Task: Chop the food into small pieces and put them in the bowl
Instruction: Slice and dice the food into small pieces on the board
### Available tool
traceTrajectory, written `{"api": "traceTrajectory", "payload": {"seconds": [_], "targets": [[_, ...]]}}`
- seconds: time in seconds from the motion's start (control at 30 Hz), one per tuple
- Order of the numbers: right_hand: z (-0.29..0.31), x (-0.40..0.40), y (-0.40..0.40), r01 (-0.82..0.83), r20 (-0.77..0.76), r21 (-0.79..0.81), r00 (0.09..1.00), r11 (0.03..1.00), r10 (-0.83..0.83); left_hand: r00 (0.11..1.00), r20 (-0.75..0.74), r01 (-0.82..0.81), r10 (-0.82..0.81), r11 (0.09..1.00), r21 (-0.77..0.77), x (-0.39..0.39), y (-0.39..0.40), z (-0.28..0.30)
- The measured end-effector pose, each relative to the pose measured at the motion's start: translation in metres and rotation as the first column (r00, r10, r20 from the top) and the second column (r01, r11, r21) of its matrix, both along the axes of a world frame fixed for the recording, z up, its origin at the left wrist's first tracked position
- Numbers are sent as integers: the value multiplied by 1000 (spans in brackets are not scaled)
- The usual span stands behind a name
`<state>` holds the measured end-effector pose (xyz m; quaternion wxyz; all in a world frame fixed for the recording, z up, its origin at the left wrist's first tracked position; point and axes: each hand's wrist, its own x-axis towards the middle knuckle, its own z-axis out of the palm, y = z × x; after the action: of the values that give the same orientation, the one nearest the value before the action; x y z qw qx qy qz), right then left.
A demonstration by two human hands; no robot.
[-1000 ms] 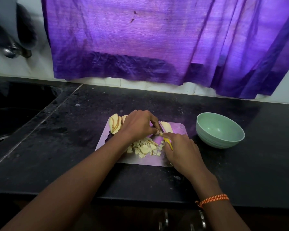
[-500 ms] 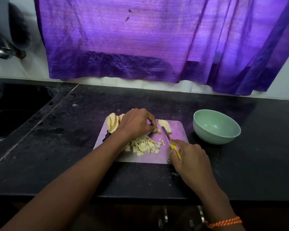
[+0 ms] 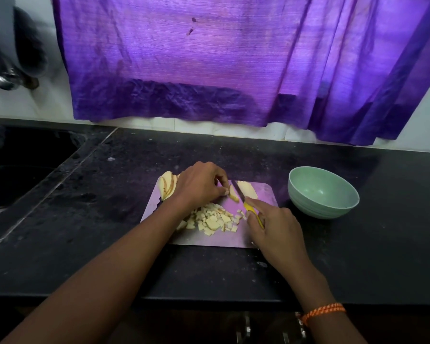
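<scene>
Left hand (image 3: 199, 186) pinches a slice (image 3: 233, 194) steady for the knife (image 3: 246, 203) gripped in the right hand (image 3: 274, 228); bowl (image 3: 323, 192) waits just beyond the right hand for the pieces (image 3: 212, 219)

Big purple curtain (image 3: 209, 58) hangs over the white tiled wall (image 3: 420, 135), a couple of dark spots on it. Black speckled countertop (image 3: 358, 256) underneath, dark sink (image 3: 23, 170) off to the left, blurry steel tap (image 3: 5, 80) up in the corner.
</scene>
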<state>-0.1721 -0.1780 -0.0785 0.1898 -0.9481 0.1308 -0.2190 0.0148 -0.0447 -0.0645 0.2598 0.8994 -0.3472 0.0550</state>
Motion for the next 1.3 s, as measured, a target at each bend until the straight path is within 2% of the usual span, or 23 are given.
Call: {"api": "traceTrajectory", "payload": {"seconds": [0.13, 0.53, 0.83, 0.97, 1.3], "targets": [[1, 8, 2, -1, -35, -49, 999, 999, -1, 998, 66, 7, -9, 1000, 28, 0, 0, 0], [5, 8, 7, 5, -83, -60, 996, 998, -10, 994, 97, 37, -40, 999, 29, -4, -2, 1], [5, 8, 9, 23, -42, -38, 999, 999, -24, 996, 74, 40, -42, 999, 36, -5, -3, 1], [7, 9, 10, 14, -103, -54, 994, 998, -19, 996, 71, 44, -45, 999, 27, -5, -3, 0], [7, 10, 9, 5, -108, -67, 994, 998, -12, 998, 38, 42, -43, 999, 22, -4, -2, -1]]}}
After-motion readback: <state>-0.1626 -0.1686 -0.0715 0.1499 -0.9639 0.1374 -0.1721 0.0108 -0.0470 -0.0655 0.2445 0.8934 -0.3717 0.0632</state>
